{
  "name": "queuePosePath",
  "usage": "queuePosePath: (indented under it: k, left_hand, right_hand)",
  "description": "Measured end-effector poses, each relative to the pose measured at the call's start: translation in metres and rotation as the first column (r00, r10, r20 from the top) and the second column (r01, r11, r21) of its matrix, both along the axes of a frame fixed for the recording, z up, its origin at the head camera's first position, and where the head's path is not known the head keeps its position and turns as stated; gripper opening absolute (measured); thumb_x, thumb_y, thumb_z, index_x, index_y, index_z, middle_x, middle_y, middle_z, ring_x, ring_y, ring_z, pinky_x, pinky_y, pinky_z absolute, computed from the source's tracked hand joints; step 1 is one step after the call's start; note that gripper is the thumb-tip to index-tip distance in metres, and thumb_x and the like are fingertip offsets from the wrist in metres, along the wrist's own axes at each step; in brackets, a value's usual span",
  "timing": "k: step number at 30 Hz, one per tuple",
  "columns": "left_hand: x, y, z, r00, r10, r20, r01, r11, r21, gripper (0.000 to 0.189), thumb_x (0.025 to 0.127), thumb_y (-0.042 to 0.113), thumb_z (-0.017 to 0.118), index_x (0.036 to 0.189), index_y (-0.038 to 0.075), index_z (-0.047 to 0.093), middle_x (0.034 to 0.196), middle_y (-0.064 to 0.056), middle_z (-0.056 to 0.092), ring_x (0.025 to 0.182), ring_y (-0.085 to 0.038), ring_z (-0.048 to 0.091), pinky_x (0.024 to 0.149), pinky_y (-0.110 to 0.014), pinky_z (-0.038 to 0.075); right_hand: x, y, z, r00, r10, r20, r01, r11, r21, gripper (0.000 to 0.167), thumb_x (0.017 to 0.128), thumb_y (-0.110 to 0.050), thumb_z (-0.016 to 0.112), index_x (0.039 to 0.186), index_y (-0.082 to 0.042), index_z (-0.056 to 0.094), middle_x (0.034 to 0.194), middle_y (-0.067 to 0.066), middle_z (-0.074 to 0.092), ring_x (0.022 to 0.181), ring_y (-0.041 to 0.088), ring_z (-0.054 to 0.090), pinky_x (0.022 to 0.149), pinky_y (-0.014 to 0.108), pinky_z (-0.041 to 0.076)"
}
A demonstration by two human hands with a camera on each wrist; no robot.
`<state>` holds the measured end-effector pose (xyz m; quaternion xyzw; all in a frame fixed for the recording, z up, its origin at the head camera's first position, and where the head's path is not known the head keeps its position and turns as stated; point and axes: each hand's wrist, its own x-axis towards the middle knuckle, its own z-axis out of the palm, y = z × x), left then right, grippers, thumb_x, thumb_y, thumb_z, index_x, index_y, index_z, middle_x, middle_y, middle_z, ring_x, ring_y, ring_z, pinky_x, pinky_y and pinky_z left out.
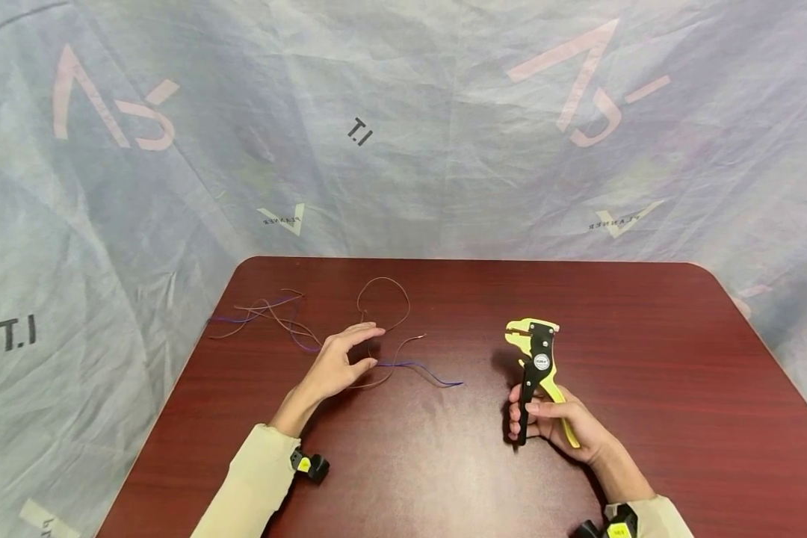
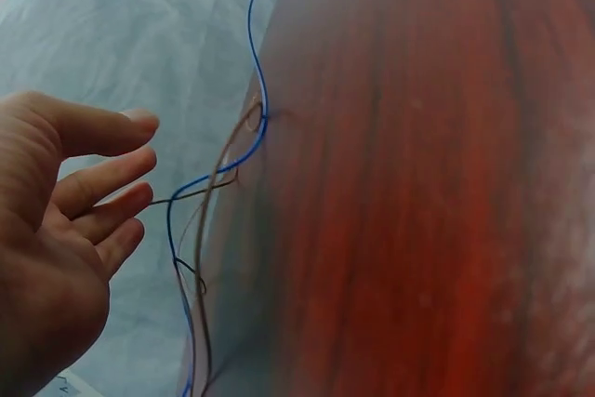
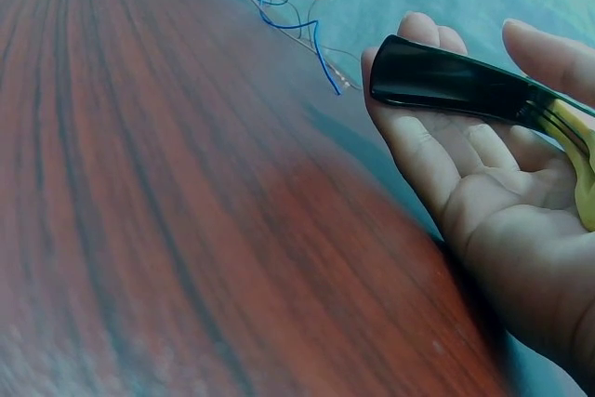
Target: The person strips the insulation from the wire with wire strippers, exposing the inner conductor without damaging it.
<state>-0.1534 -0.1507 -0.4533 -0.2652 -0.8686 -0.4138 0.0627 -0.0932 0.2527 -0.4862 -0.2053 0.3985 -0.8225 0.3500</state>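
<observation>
Grey cloth (image 1: 410, 179) hangs beyond the far edge of a reddish-brown table (image 1: 679, 359). From my head view, blue wires (image 1: 406, 364) and brown wires (image 1: 409, 302) cross loosely on the left, apparently just laid down; my left hand (image 1: 336, 362) is over them, thumb and fingers apart. On the right, my right hand (image 1: 581, 422) grips the pliers (image 1: 542, 362), probably by the handles so their yellow head (image 1: 526, 344) faces away from me. At my left wrist, wires run beside my fingers; I cannot tell whether any touch. At my right wrist, the black handle (image 3: 446, 81) lies across my fingers, seemingly for support.
</observation>
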Motion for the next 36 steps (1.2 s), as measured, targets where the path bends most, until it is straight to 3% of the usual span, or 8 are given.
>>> queuePosePath:
  k: [4,10,20,29,36]
  left_hand:
    - [-0.003,-0.002,-0.007,0.999,-0.026,-0.031,0.025,0.999,-0.029,0.048,0.077,-0.011,0.074,0.123,-0.002,0.067,0.133,-0.024,0.063,0.133,-0.038,0.055,0.108,-0.056,0.045]
    - [-0.005,-0.003,-0.011,0.999,-0.038,-0.002,0.038,0.997,-0.073,0.049,0.076,-0.014,0.071,0.123,0.0,0.068,0.134,-0.023,0.064,0.136,-0.038,0.052,0.111,-0.055,0.043]
    - [-0.007,-0.005,-0.015,0.998,-0.058,0.025,0.06,0.995,-0.075,0.046,0.075,-0.011,0.077,0.119,-0.001,0.069,0.134,-0.024,0.063,0.135,-0.039,0.053,0.11,-0.055,0.043]
    - [-0.011,-0.005,-0.02,0.996,-0.074,-0.044,0.072,0.996,-0.054,0.04,0.074,-0.013,0.077,0.113,-0.004,0.071,0.109,-0.015,0.075,0.117,-0.035,0.063,0.102,-0.049,0.05]
    - [-0.014,-0.006,-0.024,0.994,-0.079,-0.08,0.075,0.996,-0.048,0.03,0.074,-0.011,0.079,0.103,-0.004,0.074,0.101,-0.013,0.075,0.105,-0.031,0.065,0.094,-0.043,0.054]
  right_hand:
    - [0.0,0.0,0.0,1.0,-0.006,0.001,0.006,1.0,0.005,0.04,0.098,0.011,0.026,0.122,-0.001,0.055,0.106,0.007,0.072,0.095,0.023,0.071,0.09,0.043,0.057]
    - [0.0,0.0,-0.001,1.0,-0.013,0.004,0.013,1.0,0.009,0.041,0.098,0.011,0.025,0.122,-0.001,0.056,0.105,0.007,0.072,0.095,0.023,0.071,0.089,0.043,0.057]
    - [0.0,0.001,0.0,1.0,-0.021,0.011,0.021,1.0,0.019,0.041,0.098,0.011,0.025,0.121,-0.001,0.056,0.105,0.008,0.071,0.095,0.024,0.071,0.09,0.044,0.057]
    - [-0.001,0.0,0.0,0.999,-0.042,0.023,0.041,0.998,0.048,0.039,0.098,0.01,0.027,0.119,-0.001,0.057,0.102,0.007,0.072,0.093,0.023,0.072,0.088,0.044,0.058]
    - [0.0,0.001,0.0,0.998,-0.043,0.038,0.041,0.998,0.054,0.038,0.098,0.01,0.027,0.12,-0.002,0.056,0.102,0.006,0.073,0.093,0.023,0.072,0.088,0.043,0.058]
